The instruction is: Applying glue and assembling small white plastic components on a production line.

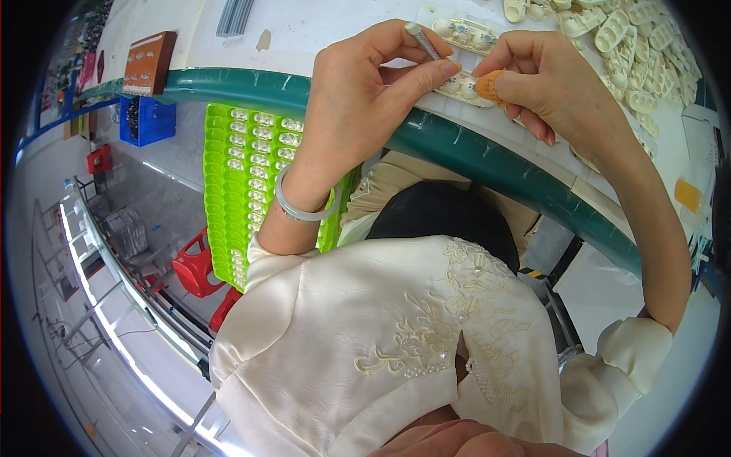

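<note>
Over the front part of the table, my left hand (346, 99) is closed in a pinch around a slim silver rod with a ridged shaft (423, 39). Just under its fingertips lies a small cream plastic part with round silvery insides (459, 85). My right hand (556, 84) bends in from the other side, its thumb and forefinger pressed together at that part. An orange textured finger cot (489, 85) covers one of its fingertips. What those fingers pinch is hidden. Beyond both hands sits a similar cream part (464, 32).
A heap of cream plastic parts (628, 49) covers the table's far right. Green edging (228, 85) runs along the front. Left of my lap stands a lime-green tray (217, 183) with rows of parts. A brown block (148, 62), blue bin (156, 122) and red stool (194, 266) are further left.
</note>
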`<action>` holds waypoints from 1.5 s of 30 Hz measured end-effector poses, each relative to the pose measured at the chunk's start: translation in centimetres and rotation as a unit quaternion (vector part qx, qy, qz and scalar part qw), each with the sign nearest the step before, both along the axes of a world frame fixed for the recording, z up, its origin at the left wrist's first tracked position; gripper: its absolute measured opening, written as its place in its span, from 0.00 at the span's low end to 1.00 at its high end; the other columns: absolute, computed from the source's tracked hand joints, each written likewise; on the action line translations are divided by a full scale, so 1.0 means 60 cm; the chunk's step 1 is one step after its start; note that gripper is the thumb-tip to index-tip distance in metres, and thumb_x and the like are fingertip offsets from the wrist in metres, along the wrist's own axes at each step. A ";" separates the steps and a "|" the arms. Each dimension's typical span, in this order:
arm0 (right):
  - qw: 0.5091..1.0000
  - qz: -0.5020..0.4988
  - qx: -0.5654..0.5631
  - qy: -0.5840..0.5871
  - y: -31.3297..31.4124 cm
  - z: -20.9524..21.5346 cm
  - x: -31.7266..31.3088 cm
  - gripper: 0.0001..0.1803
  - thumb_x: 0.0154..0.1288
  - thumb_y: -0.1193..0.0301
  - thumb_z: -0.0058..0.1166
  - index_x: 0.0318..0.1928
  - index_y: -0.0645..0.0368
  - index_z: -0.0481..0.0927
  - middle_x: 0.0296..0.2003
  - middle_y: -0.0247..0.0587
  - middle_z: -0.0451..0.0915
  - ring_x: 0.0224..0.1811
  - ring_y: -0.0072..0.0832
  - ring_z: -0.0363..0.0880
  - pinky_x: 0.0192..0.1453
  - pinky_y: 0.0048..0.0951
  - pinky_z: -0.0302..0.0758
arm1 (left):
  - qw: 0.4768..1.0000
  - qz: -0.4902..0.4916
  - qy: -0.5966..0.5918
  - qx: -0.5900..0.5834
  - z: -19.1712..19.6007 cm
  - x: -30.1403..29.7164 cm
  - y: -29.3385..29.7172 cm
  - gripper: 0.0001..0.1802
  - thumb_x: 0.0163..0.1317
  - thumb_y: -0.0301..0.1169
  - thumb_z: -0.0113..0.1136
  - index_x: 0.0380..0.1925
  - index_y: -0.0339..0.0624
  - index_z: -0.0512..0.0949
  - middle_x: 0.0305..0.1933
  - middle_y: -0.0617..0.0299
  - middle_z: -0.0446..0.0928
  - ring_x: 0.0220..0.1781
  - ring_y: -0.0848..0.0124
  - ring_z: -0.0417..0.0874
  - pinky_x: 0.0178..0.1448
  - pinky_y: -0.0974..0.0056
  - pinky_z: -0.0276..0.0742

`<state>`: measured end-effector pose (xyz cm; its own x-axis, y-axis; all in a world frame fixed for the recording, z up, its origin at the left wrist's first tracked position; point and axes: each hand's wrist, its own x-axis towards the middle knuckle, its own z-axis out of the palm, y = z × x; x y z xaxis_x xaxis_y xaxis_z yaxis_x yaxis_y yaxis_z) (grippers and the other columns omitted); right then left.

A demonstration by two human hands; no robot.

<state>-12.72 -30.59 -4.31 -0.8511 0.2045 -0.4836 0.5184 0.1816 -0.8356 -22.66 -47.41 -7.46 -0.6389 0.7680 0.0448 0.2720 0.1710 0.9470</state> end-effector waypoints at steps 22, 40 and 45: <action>0.998 0.016 -0.056 0.007 -0.005 -0.013 -0.032 0.08 0.57 0.78 0.50 0.36 0.71 0.76 0.16 0.38 0.73 0.07 0.13 0.63 0.08 0.17 0.57 | 0.991 -0.004 0.137 0.006 -0.008 0.009 0.002 0.07 0.50 0.15 0.59 0.31 0.30 0.76 0.33 0.61 0.80 0.35 0.75 0.81 0.42 0.73 0.80; 0.992 -0.018 -0.091 -0.080 -0.011 0.004 -0.033 0.07 0.57 0.77 0.53 0.34 0.70 0.76 0.17 0.38 0.74 0.10 0.16 0.65 0.11 0.19 0.61 | 0.926 0.212 0.311 0.023 -0.041 -0.229 0.016 0.09 0.55 0.28 0.63 0.36 0.40 0.83 0.27 0.59 0.82 0.27 0.77 0.80 0.32 0.73 0.73; 0.994 -0.011 -0.073 -0.079 -0.009 0.008 -0.034 0.08 0.56 0.76 0.54 0.34 0.70 0.76 0.17 0.38 0.74 0.11 0.17 0.67 0.12 0.20 0.63 | 0.887 0.127 0.442 -0.041 -0.065 -0.243 0.031 0.10 0.54 0.28 0.63 0.36 0.36 0.82 0.40 0.54 0.81 0.36 0.66 0.83 0.40 0.68 0.79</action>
<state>-14.75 -31.16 -3.81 -0.7578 0.1396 -0.6373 0.6484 0.0520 -0.7595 -37.24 -45.54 -11.39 -0.5347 0.6287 0.5646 0.8450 0.3915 0.3643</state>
